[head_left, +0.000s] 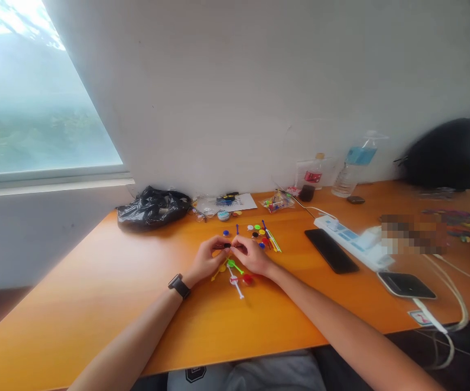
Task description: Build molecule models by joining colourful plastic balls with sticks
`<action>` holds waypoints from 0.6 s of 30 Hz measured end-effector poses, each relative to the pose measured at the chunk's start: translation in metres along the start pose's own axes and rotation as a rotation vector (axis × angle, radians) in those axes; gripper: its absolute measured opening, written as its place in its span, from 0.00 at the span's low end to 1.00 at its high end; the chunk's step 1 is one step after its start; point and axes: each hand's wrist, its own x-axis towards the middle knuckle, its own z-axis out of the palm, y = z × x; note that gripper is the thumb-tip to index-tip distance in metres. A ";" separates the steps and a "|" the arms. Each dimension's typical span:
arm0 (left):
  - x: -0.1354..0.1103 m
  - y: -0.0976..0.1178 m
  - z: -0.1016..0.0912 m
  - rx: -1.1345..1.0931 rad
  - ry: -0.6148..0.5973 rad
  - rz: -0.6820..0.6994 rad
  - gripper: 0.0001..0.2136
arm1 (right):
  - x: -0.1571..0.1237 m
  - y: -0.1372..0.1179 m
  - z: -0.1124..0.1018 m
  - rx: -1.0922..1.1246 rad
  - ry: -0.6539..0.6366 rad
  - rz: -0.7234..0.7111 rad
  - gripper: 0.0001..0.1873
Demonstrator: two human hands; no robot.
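Note:
My left hand (208, 259) and my right hand (256, 257) meet above the table, fingertips pinched on a small black plastic piece (227, 245). Its exact shape is partly hidden by the fingers. Just below the hands lie a green disc with a stick (232, 264), a white disc with a stick (234, 280), a red disc (248, 279) and a yellow piece (222, 268). Beyond the fingers are a blue disc (226, 233) and a short blue stick (237, 229). Several coloured discs (256, 227) and thin sticks (274, 240) lie past my right hand.
A black plastic bag (153, 209) sits at the back left. Small bagged parts (278, 202) and a white paper (245, 202) lie near the wall. To the right are a phone (331, 251), a power strip (347, 239), a cabled device (406, 285) and a water bottle (344, 179).

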 end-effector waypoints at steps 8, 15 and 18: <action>0.000 -0.001 -0.001 0.049 0.028 -0.001 0.16 | 0.000 -0.005 -0.001 -0.011 0.017 -0.025 0.10; 0.003 -0.002 -0.003 -0.066 0.123 -0.087 0.19 | 0.005 -0.003 -0.003 -0.027 0.161 -0.031 0.08; 0.004 0.000 -0.005 -0.143 0.148 -0.123 0.20 | 0.006 -0.002 -0.003 -0.014 0.170 -0.007 0.09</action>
